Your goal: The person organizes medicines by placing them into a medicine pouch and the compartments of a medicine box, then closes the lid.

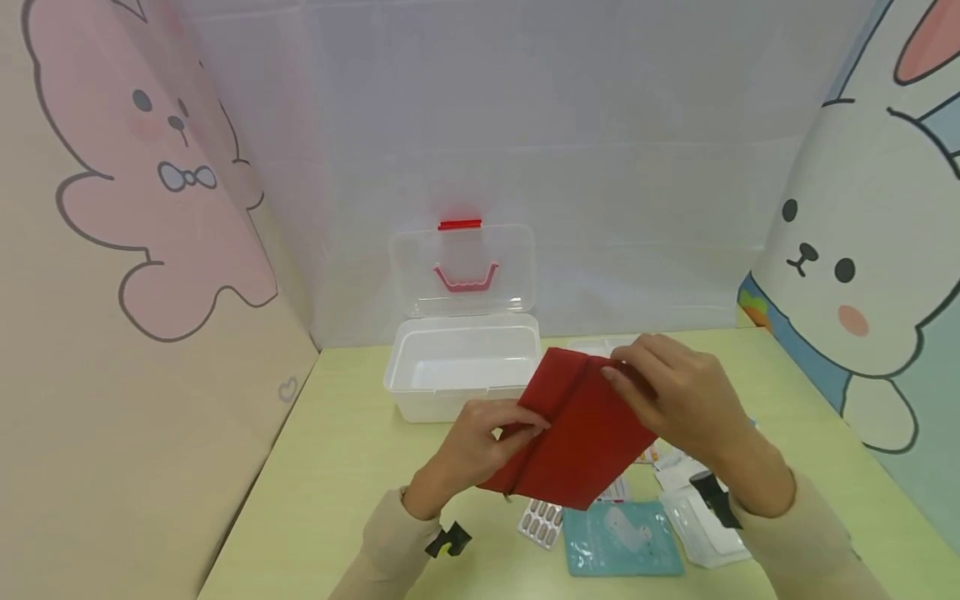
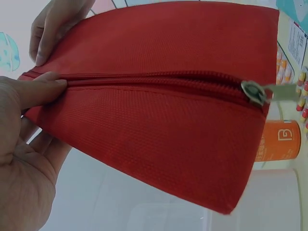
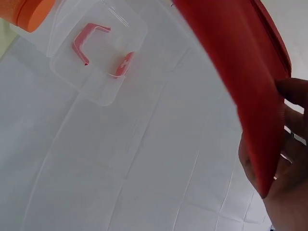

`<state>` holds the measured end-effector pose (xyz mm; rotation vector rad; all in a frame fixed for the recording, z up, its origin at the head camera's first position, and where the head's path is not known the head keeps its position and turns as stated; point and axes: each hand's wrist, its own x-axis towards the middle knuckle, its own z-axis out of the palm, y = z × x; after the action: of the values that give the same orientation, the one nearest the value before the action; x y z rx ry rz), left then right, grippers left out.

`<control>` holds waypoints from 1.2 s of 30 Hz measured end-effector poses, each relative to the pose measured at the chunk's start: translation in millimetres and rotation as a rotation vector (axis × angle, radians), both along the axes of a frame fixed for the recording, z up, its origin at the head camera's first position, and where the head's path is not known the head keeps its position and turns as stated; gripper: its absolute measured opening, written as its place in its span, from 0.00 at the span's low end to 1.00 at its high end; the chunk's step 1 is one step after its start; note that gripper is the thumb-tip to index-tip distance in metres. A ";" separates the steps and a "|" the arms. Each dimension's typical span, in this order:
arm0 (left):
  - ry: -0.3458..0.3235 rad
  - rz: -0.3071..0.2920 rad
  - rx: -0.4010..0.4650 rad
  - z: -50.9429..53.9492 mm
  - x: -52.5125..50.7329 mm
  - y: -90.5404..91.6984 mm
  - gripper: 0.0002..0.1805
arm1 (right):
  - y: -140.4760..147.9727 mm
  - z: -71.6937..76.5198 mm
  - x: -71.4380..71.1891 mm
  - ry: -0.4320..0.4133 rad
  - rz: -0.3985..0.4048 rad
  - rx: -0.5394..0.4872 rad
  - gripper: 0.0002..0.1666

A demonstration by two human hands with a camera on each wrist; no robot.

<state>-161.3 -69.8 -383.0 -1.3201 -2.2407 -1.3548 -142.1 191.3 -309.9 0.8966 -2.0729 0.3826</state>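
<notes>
A red zippered pouch [image 1: 585,433] is held up, tilted, above the table. My left hand [image 1: 483,446] pinches its left side, thumb on the face beside the zipper. At the upper right, my right hand [image 1: 678,400] grips the pouch's edge between thumb and fingers. The left wrist view shows the zipper [image 2: 163,79] parted in a narrow gap near its metal pull [image 2: 255,92]. The inside of the pouch cannot be seen. From the right wrist, the pouch [image 3: 240,72] appears edge-on, with fingers [image 3: 293,115] around its lower end.
Behind stands a clear plastic box [image 1: 408,406], its lid [image 1: 517,250] raised, with a red handle. Below the pouch lie a capsule blister pack [image 1: 540,523], a teal packet [image 1: 622,550] and white packages [image 1: 705,529]. An orange container [image 2: 281,140] shows beyond the pouch.
</notes>
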 end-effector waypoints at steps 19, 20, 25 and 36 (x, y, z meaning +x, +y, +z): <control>0.139 0.286 0.098 5.7 4.0 6.1 0.07 | -40.5 -40.4 9.1 -0.072 -0.010 -0.180 0.17; 0.153 0.298 0.100 6.1 4.3 6.7 0.07 | -43.8 -43.8 10.0 -0.103 -0.023 -0.173 0.18; 0.207 0.335 0.117 7.1 6.3 11.5 0.07 | -58.3 -56.5 13.0 -0.157 -0.087 -0.147 0.26; 0.213 0.389 0.110 5.3 12.4 23.9 0.11 | -72.4 -70.9 12.5 -0.208 -0.136 -0.162 0.36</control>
<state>-148.9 -45.9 -377.7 -0.8841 -2.1035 -1.1223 -129.6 118.9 -380.8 0.6380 -2.2400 0.5820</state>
